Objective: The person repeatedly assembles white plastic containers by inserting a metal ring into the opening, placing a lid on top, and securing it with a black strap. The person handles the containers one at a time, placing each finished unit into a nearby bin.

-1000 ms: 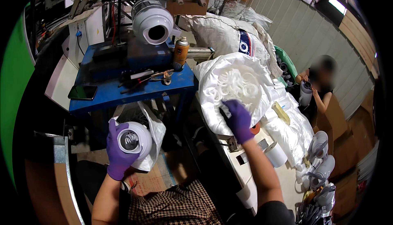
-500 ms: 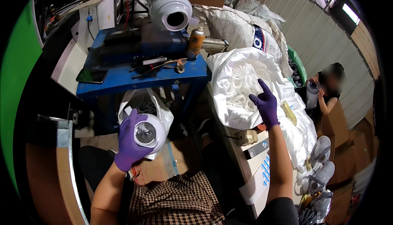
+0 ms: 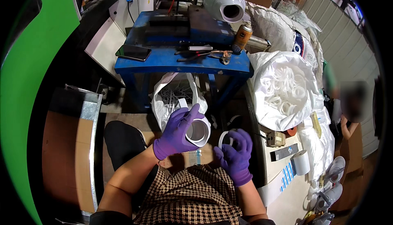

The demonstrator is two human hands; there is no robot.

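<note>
Both of your hands had come together in front of your lap; half a second earlier your right hand was stretched out to the big white sack [image 3: 286, 90] of plastic rings, and now it was pulled back beside the left one. That sack stood open at your right, close enough that you could reach the rings without standing up. Ahead of you was the blue desk [image 3: 163, 66] with a phone, some tools and a spray can on it, and a white bag [image 3: 176, 98] hung below its edge. Your left hand [image 3: 178, 131] was wrapped around a short white pipe fitting [image 3: 198, 131], with its open mouth turned toward the right hand, I think so that a ring could go in. Your right hand [image 3: 234, 155] pinched a thin white ring [image 3: 224, 138] between its fingers, just beside the fitting. Whether they touched, I cannot tell.
</note>
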